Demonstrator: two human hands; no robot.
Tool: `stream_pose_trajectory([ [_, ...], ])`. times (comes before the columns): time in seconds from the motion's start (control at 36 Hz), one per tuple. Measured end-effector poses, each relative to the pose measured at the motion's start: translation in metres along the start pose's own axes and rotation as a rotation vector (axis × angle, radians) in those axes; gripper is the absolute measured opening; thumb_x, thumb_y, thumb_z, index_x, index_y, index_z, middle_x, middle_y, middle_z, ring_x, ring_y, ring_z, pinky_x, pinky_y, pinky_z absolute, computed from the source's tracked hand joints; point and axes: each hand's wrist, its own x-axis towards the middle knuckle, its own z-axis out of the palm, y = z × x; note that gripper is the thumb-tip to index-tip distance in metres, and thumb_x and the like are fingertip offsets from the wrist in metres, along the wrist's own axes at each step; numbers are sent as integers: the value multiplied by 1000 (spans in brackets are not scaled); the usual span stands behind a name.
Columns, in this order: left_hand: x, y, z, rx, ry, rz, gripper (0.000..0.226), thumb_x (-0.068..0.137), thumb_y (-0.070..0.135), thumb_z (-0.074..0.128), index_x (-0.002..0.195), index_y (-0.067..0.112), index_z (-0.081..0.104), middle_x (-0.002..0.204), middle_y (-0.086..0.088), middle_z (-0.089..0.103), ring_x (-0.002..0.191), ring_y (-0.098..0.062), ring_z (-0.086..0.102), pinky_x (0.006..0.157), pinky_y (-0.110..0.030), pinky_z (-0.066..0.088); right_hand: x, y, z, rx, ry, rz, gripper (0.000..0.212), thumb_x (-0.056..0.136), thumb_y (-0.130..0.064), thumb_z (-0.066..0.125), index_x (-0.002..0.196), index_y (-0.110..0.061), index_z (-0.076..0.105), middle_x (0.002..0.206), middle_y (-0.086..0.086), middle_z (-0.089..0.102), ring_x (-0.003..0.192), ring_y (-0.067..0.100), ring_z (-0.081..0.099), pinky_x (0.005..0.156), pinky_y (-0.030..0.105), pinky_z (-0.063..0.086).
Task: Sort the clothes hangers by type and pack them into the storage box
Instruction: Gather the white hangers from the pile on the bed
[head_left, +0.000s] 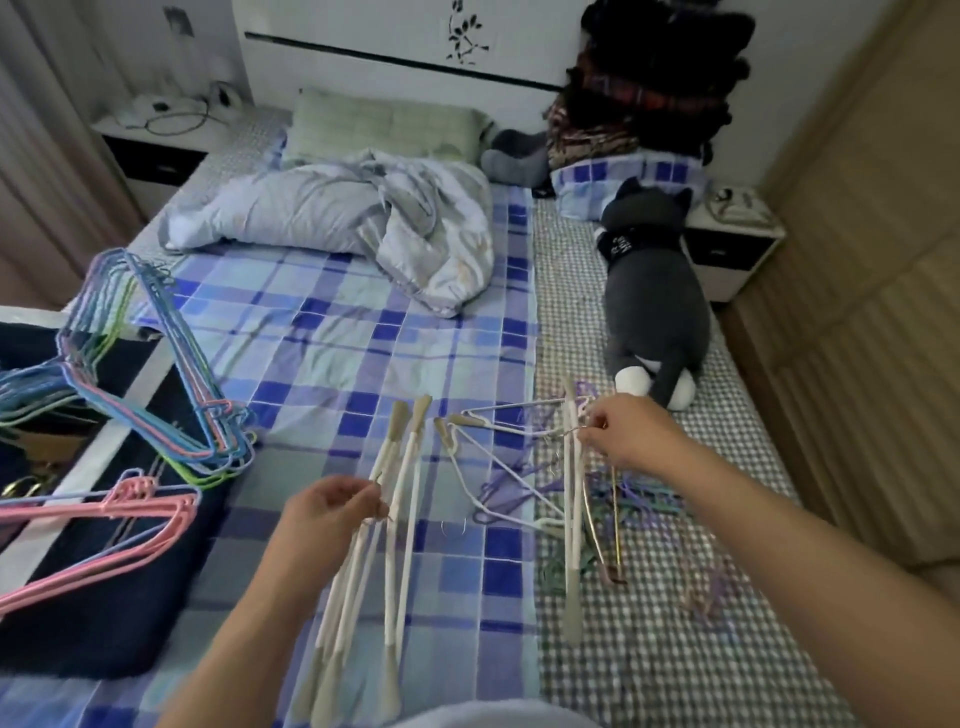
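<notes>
Much of the storage box (78, 467) is being cut off by the left edge of the head view; only a dark navy fabric wall with a pale band is showing, and its inside is hard to make out. A fanned stack of thin blue, green and lilac wire hangers (156, 374) is lying across its top, and a smaller group of pink hangers (104, 525) is resting lower down, their far ends running out of frame.

The left hand (327, 512) is curling its fingers around the hooks of a bundle of white padded hangers (374, 545). These are long, soft-looking bars with beige tips, hanging down toward the bottom edge, where the lower tips are blurring into a pale garment. The hooks themselves are hidden inside the grip.

The right hand (631, 434) is pinching a thin metal hook between thumb and fingertips; the hook seems to belong to another white padded hanger (571, 499) rising from the loose pile (623, 509) on the bed (363, 338). That pile is a tangle of purple, teal and metal wire shapes lying on grey-and-white gingham, and single hangers in it cannot be told apart.

A crumpled pale quilt (337, 208) is lying on the blue checked sheet, and a grey plush cat (654, 291) is lying face down near the right edge of the bed.
</notes>
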Motion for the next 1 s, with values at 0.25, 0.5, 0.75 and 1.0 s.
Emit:
stream_pose_trajectory([
  [0.25, -8, 5, 24, -203, -81, 7, 22, 93, -4, 64, 109, 12, 68, 80, -16, 77, 72, -16, 72, 66, -17, 51, -37, 29, 12, 140, 40, -57, 28, 98, -35, 61, 74, -23, 69, 70, -3, 64, 69, 18, 60, 64, 37, 48],
  [0.5, -10, -1, 48, -114, -153, -30, 23, 93, 1, 66, 90, 19, 80, 70, 2, 70, 56, -3, 58, 67, -23, 42, -59, 27, 16, 234, 87, -226, 18, 98, -31, 62, 102, -22, 78, 68, -21, 59, 67, -2, 57, 61, 14, 40],
  [0.75, -13, 16, 77, -111, -202, -29, 15, 91, 18, 76, 105, 24, 80, 104, 11, 74, 99, 1, 65, 78, -15, 42, -70, -13, 3, 368, 209, -369, 18, 98, -31, 63, 98, -21, 78, 79, -6, 70, 74, 14, 64, 76, 39, 53],
  [1.0, -19, 20, 102, -120, -167, -3, 14, 98, 25, 67, 90, 25, 79, 69, 22, 71, 64, 15, 62, 62, -9, 43, -82, -56, 13, 431, 327, -363, 33, 98, -37, 59, 70, -21, 66, 58, -1, 60, 57, 13, 56, 63, 36, 47],
])
